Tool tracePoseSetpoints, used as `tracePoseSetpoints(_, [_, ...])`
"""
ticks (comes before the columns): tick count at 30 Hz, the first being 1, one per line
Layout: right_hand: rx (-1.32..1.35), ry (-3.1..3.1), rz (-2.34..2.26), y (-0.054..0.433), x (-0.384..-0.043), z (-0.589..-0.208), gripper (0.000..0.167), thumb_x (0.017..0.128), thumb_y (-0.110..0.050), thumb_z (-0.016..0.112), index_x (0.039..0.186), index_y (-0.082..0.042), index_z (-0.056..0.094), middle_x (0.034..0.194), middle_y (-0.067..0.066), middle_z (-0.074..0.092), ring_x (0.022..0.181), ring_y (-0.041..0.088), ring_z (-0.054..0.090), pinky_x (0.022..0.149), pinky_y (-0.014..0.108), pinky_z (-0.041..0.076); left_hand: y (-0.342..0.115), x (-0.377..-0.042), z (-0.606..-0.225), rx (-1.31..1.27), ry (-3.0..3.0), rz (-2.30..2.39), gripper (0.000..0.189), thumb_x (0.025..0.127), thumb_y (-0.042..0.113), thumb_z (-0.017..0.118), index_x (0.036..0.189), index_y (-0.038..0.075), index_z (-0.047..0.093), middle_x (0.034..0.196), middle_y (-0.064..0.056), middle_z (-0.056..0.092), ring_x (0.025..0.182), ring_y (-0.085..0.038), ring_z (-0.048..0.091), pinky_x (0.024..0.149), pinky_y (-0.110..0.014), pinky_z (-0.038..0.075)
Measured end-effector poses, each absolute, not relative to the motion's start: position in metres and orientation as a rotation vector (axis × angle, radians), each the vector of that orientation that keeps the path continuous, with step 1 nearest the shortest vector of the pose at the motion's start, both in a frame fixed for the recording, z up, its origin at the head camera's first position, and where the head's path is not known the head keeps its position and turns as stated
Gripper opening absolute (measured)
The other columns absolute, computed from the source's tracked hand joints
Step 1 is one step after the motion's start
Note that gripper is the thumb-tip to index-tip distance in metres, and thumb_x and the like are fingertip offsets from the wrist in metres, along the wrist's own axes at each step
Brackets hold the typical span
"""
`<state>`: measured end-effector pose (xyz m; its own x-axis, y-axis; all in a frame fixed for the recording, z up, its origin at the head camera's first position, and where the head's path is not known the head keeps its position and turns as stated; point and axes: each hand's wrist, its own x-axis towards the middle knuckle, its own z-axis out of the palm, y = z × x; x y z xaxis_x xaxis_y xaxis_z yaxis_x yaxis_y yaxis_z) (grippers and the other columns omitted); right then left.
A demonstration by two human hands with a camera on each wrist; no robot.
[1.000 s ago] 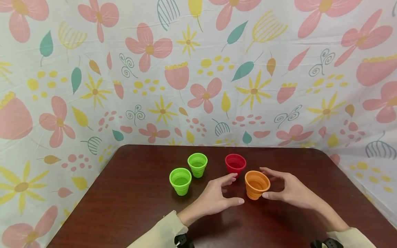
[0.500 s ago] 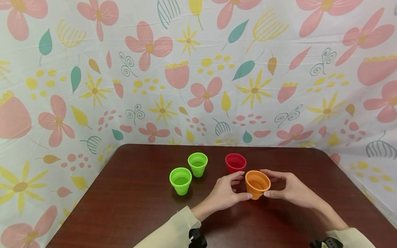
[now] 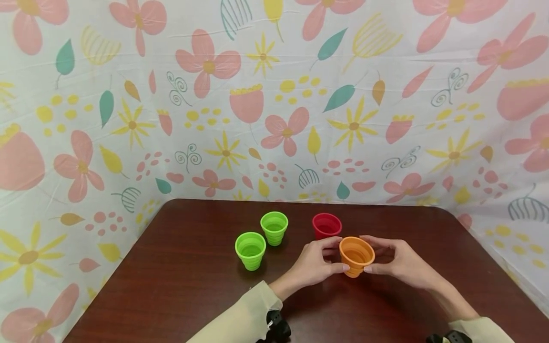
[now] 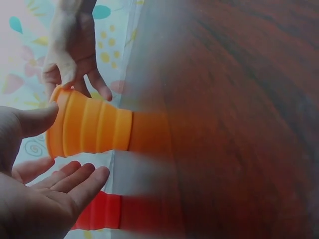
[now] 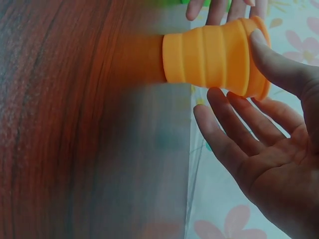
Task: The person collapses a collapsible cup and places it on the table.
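Note:
An orange cup (image 3: 356,264) with stepped, ringed walls stands upright on the table between both hands. My left hand (image 3: 313,264) holds it from the left near the rim, its thumb on the near side and a fingertip on the far side. From the right, my right hand (image 3: 401,264) grips the same rim with thumb and fingers. In the right wrist view the thumb presses the rim of the orange cup (image 5: 214,57), while the other fingers spread along its far side. Just behind, a red cup (image 3: 326,231) is partly hidden by the left fingers.
Two green cups (image 3: 250,259) stand to the left of the hands, one slightly behind the other. The dark wooden table (image 3: 180,281) ends at a floral cloth (image 3: 274,105) hanging along its back and sides.
My left hand has moved right, from a gap beside the orange cup to its rim. The right hand stays at the cup, and the cups remain in place.

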<state>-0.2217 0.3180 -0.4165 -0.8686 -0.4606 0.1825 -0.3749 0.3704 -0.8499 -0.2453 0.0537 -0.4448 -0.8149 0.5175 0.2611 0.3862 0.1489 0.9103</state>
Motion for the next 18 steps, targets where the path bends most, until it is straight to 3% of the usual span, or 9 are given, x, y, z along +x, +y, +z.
tracePoseSetpoints(18, [-0.834, 2.488, -1.576, 0.3093, -0.2207, -0.4166, 0.066, 0.089, -0.004, 0.084, 0.147, 0.008, 0.054, 0.12, 0.021, 0.073, 0.1, 0.032, 0.074, 0.084, 0.032, 0.063, 0.0504, -0.2441, -0.4484, 0.846, 2.321, 1.871, 0.056, 0.081, 0.009, 0.093, 0.133, 0.01, 0.071, 0.117, 0.002, 0.075, 0.096, -0.002, 0.072, 0.087, -0.02, 0.059])
